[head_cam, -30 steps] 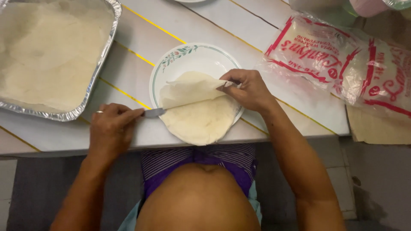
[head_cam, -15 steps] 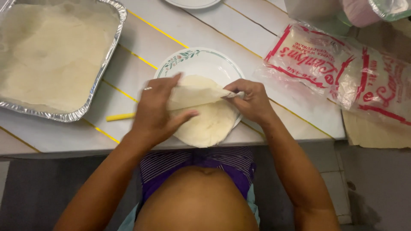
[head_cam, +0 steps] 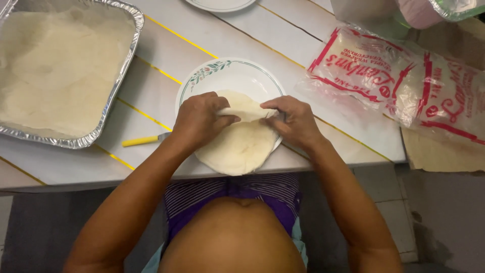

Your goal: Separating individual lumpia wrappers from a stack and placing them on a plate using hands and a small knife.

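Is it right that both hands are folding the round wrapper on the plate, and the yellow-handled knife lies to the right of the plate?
Not quite. In the head view the yellow-handled knife lies to the left of the plate, not the right. Both hands, left and right, do fold the wrapper.

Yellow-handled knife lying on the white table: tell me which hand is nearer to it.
Left. The left hand grips the folded wrapper just right of the yellow-handled knife; the right hand holds the wrapper's far side, well beyond it.

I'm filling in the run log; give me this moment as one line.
left hand: pinching wrapper fold | right hand: pinching same fold | wrapper: on plate | yellow-handled utensil: lying on table
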